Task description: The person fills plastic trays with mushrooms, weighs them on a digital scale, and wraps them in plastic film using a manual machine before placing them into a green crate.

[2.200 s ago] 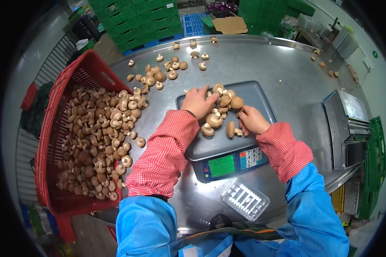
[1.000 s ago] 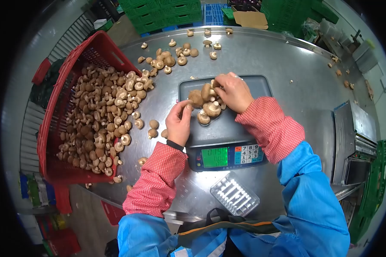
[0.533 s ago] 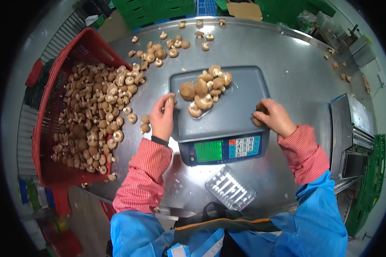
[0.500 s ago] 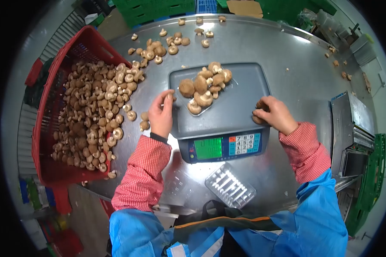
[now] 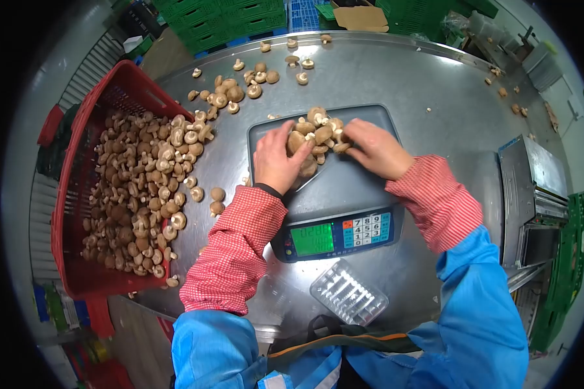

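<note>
Brown shiitake mushrooms (image 5: 322,133) are heaped in a clear plastic tray (image 5: 303,184) on the grey scale platform (image 5: 353,188). My left hand (image 5: 280,159) curls round the left side of the heap, thumb and fingers apart with mushrooms between them. From the right, my right hand (image 5: 377,150) closes its fingertips on a mushroom at the heap's edge. Both hands partly hide the heap and the tray. In front, the scale's display (image 5: 312,239) glows green beside its keypad (image 5: 368,231).
A red crate (image 5: 63,214) full of mushrooms stands tilted at the left. Loose mushrooms (image 5: 226,91) lie along the steel table's (image 5: 448,117) far left side. An upturned-looking clear tray (image 5: 349,292) rests before the scale. A metal machine (image 5: 532,201) stands at the right.
Both hands have moved inward and upward from the platform's sides to the mushroom heap. The mushroom that was in my right hand at the right edge is now at the heap. The view has shifted slightly.
</note>
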Available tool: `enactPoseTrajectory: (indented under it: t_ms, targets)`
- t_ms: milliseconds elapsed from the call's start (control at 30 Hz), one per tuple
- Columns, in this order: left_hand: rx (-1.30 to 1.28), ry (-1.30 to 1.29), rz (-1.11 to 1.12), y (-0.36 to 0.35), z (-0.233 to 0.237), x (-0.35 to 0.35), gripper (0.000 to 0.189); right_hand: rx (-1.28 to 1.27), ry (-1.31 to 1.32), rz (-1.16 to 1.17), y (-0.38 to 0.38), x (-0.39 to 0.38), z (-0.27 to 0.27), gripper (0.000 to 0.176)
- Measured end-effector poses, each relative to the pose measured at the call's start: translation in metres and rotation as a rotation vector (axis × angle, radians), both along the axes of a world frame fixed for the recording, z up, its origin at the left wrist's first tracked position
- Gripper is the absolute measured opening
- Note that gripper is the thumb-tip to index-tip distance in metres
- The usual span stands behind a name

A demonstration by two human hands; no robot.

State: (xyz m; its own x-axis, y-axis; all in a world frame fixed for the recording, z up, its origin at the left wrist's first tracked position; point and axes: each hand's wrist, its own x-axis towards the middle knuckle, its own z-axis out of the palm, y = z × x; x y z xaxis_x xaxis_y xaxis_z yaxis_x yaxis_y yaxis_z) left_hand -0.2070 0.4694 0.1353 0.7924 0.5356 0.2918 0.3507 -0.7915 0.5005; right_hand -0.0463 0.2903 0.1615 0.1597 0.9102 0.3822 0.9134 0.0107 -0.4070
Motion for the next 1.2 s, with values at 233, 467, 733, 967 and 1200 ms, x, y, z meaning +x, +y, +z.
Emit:
enactPoseTrajectory:
  t_ms: [233,467,733,967,1200]
  targets:
    - [-0.087,-0.282,-0.016,0.003,-0.004,-0.007,0.064,0.017,0.160,-0.125,-0.006,-0.005,0.007,0.029]
    - [-0.829,-0.271,0.214,0.014,0.005,-0.085,0.038,0.024,0.165,-0.398,-0.022,0.049,-0.017,0.022]
    - [-1.025,0.085,0.161,0.007,0.004,-0.057,0.043,-0.378,0.639,-0.290,0.048,0.061,-0.032,0.025]
    - [-1.067,-0.064,0.080,-0.021,0.006,-0.048,0.029,-0.142,0.612,-0.318,-0.011,0.048,-0.040,0.023]
    - [-1.250,0.085,-0.219,-0.161,0.020,-0.015,0.026,-0.066,0.769,-0.655,-0.226,0.004,-0.012,0.019]
